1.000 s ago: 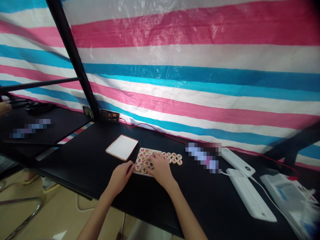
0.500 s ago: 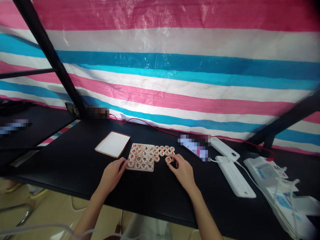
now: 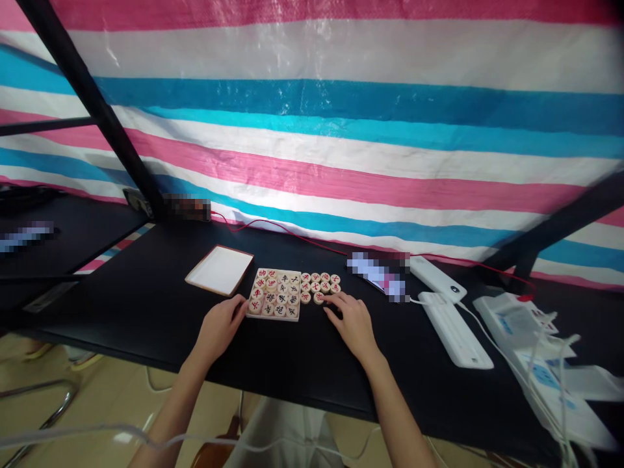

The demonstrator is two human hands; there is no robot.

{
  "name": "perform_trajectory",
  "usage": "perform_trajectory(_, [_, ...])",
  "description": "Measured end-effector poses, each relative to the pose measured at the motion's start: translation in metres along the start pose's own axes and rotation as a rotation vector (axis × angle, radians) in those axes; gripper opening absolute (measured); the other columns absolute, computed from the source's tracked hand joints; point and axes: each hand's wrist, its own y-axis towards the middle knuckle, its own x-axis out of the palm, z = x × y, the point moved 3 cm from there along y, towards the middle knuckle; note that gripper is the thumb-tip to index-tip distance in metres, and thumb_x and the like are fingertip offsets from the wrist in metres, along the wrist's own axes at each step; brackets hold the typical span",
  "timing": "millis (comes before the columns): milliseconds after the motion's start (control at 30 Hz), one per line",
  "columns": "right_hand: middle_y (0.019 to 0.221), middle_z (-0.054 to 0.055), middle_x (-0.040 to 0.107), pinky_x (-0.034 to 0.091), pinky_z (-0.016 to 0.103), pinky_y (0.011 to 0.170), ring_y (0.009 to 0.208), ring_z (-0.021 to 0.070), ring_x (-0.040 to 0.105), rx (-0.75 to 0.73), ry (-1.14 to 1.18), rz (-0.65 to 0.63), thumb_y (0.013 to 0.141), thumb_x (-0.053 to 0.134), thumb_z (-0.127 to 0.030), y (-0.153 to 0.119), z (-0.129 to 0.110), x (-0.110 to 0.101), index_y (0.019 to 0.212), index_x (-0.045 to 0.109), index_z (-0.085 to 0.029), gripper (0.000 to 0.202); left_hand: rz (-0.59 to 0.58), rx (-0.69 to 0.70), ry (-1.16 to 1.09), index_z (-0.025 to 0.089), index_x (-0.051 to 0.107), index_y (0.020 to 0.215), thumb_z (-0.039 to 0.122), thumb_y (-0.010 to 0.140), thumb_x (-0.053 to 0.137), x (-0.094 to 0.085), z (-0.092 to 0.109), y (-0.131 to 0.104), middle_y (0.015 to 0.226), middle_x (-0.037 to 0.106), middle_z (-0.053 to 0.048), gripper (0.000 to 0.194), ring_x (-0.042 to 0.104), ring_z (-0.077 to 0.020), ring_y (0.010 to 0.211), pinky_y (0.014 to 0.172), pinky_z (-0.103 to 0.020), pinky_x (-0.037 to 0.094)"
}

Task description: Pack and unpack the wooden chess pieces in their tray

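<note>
A shallow pale box on the black table holds rows of round xiangqi pieces with red and black characters. My left hand is at its near left corner, thumb and fingers closed against the edge. Beside the box's right side, several red-marked xiangqi pieces lie in rows on the table. My right hand is just right of the nearest row, its thumb and fingers apart. A fingertip is at the end xiangqi piece of that row; whether it still touches is hard to tell.
A white-lined box lid lies behind my left hand. To the right are a phone, white power banks with cables, and a power strip. Striped sheeting hangs behind the table, between black frame bars.
My right hand has moved a xiangqi piece leftward and set it in the nearest row, and its fingers have parted. My left hand stays at the box. The view has tilted down slightly.
</note>
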Motion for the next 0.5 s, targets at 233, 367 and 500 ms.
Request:
perform_trajectory(233, [0.101,0.002,0.062,0.031,0.029,0.075,0.09,0.0152,0.053,-0.038,0.021,-0.021,0.086,0.047,-0.022,-0.0021,-0.0031,0.0013,0.108,0.059,-0.028,0.026,-0.002,-0.007,0.006,0.022,0.053,0.085,0.042,0.09,0.027,-0.0013,0.0008,0.0001,0.079,0.063,-0.002,0.034,0.058,-0.0172,0.074,0.066,-0.026,0.038])
perform_trajectory(367, [0.105,0.001,0.062,0.032,0.029,0.077,0.092,0.0154,0.052,-0.04,0.075,-0.033,0.086,0.047,-0.021,-0.0019,-0.0045,0.0025,0.11,0.058,-0.028,0.027,0.005,-0.004,0.002,0.021,0.054,0.085,0.042,0.09,0.027,-0.0006,0.0006,-0.0001,0.08,0.063,-0.003,0.034,0.058,-0.0171,0.075,0.066,-0.026,0.038])
perform_trajectory(500, [0.105,0.003,0.061,0.034,0.03,0.077,0.094,0.0165,0.052,-0.043,0.088,-0.038,0.087,0.045,-0.021,-0.0014,-0.0019,0.0048,0.11,0.058,-0.027,0.027,0.018,0.002,-0.019,0.021,0.054,0.083,0.04,0.089,0.029,-0.001,0.0014,-0.0002,0.079,0.064,-0.002,0.032,0.058,-0.0168,0.074,0.066,-0.026,0.038])
